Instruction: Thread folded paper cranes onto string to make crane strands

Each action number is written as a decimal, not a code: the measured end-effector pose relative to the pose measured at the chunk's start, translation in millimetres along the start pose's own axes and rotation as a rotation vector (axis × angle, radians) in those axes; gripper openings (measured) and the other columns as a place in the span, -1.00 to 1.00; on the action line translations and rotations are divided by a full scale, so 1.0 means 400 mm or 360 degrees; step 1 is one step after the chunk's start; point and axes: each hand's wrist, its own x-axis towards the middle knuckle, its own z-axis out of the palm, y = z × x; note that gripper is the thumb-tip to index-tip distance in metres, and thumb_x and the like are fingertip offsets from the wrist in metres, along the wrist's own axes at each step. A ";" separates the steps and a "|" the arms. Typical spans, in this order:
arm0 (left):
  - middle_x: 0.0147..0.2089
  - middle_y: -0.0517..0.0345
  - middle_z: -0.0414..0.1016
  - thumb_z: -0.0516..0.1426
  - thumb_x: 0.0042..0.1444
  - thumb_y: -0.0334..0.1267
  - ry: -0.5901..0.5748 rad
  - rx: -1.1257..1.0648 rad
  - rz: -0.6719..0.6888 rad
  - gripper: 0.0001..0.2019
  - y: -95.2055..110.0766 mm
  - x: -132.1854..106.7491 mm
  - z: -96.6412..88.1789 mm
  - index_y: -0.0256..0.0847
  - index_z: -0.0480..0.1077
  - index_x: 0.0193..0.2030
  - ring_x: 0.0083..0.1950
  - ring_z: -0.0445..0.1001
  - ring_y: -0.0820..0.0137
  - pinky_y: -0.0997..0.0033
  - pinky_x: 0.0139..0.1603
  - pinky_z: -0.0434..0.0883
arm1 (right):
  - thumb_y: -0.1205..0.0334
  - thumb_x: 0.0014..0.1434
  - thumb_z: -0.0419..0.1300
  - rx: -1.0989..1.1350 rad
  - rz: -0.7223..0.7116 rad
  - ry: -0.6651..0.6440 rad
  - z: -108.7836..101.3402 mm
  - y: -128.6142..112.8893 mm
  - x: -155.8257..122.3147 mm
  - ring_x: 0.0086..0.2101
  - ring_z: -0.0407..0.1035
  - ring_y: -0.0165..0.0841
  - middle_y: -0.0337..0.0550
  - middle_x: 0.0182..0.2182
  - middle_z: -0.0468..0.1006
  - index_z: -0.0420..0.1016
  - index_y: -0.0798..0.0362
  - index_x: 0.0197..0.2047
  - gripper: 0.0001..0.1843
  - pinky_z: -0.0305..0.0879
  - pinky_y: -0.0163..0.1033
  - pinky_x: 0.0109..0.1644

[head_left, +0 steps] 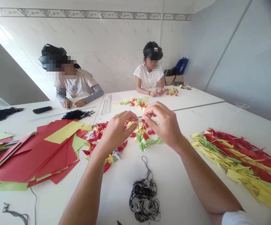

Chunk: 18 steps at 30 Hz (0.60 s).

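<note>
Over the tabletop beyond the thread tangle, left hand pinches paper cranes, right hand seemingly pinches a strand

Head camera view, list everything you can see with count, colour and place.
table: several pushed together, white, throughout
paper sheets: many, red and yellow-green, left
folded cranes: heap, red, yellow, green, under the hands
strung cranes: long bundle, same colours, right
thread tangles: several, black, near centre and far left
rulers: about two, grey, far centre
co-workers: two, seated, far side
left hand: one, grip on one of the folded cranes
right hand: one, fingertips pinched shut, centre
</note>
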 end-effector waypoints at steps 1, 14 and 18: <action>-0.14 0.20 0.53 0.11 0.27 -0.26 0.0029 0.0000 -0.0001 -0.91 0.001 0.000 -0.001 -0.12 0.44 -0.15 -0.21 0.42 0.37 0.38 -0.23 0.28 | 0.42 0.30 0.10 0.0002 -0.0003 -0.0003 0.001 0.000 0.000 -0.27 0.42 -0.34 -0.16 -0.29 0.51 0.38 0.02 -0.29 -0.85 0.38 -0.20 -0.18; -0.15 0.16 0.54 0.12 0.24 -0.31 0.0092 -0.0085 0.0022 -0.90 0.000 0.001 -0.002 -0.14 0.48 -0.21 -0.12 0.45 0.32 0.31 -0.06 0.31 | 0.44 0.29 0.11 -0.0008 -0.0007 -0.0016 0.004 -0.005 -0.001 -0.26 0.45 -0.34 -0.16 -0.31 0.53 0.36 0.02 -0.31 -0.84 0.39 -0.22 -0.18; -0.17 0.17 0.54 0.11 0.25 -0.33 0.0091 -0.0094 0.0026 -0.90 0.004 0.000 -0.004 -0.14 0.47 -0.23 -0.14 0.45 0.34 0.32 -0.07 0.32 | 0.45 0.28 0.11 -0.0017 -0.0003 -0.0018 0.003 -0.010 0.000 -0.26 0.45 -0.33 -0.16 -0.31 0.53 0.36 0.02 -0.32 -0.83 0.39 -0.22 -0.17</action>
